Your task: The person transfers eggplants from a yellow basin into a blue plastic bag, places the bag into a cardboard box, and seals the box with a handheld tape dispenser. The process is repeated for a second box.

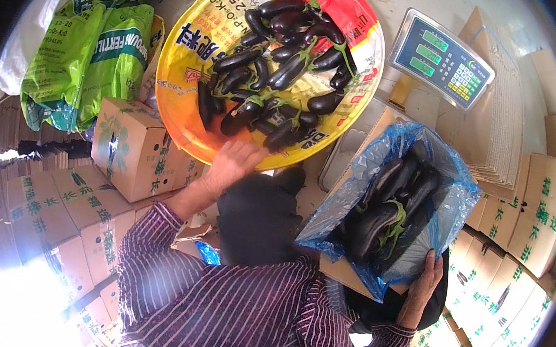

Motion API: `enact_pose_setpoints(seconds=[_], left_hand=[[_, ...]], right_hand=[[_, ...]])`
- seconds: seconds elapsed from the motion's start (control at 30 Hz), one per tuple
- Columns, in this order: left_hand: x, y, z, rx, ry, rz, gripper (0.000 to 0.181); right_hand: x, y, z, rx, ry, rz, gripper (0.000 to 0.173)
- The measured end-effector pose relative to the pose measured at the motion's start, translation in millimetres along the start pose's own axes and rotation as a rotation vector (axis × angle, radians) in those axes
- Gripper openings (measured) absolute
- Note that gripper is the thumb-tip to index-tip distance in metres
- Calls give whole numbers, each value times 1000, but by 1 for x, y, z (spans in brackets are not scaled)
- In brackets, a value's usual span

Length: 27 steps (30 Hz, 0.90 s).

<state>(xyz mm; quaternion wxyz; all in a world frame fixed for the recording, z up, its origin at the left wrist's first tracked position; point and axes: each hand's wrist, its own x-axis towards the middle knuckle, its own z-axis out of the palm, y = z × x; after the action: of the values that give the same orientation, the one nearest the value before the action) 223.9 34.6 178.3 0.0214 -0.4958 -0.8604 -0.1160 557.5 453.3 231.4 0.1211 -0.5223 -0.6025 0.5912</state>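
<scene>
A wide round tub point(176, 113), lined with a printed yellow, red and white fertilizer sack, holds a heap of dark purple eggplants point(287, 70) with green stems. My left hand point(236, 163) lies over its near rim, fingers bent inward close to the lowest eggplants. To the right, a cardboard carton point(348, 277) with a blue plastic liner point(458, 193) contains several long eggplants point(375, 228), stems mostly toward the middle. At its near right corner, my right hand point(428, 273) grips the edge and liner, with the fingertips partly hidden.
A digital scale display point(443, 59) stands on a post behind the carton; the metal weighing platform point(342, 158) shows beside it. Flattened cardboard point(485, 110) leans at the right. Printed cartons point(536, 211) are stacked on both sides. Green fertilizer sacks point(92, 59) lie upper left.
</scene>
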Motion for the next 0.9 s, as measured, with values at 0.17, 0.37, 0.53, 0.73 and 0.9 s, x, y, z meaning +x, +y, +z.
enact_pose_setpoints(seconds=[0.17, 0.37, 0.53, 0.73, 0.9], left_hand=[[-27, -13, 39, 214, 19, -9, 29], [25, -62, 88, 245, -65, -29, 19], [36, -99, 137, 344, 24, -42, 23], [106, -153, 117, 521, -181, -146, 25], [110, -179, 122, 399, -129, -172, 38]], right_hand=[[-1, 2, 4, 89, -14, 37, 33], [3, 12, -1, 130, -32, 4, 32], [-3, 7, 4, 191, -30, 8, 31], [-12, 12, 13, 241, -7, 76, 29], [-23, -7, 30, 220, 51, 41, 23]])
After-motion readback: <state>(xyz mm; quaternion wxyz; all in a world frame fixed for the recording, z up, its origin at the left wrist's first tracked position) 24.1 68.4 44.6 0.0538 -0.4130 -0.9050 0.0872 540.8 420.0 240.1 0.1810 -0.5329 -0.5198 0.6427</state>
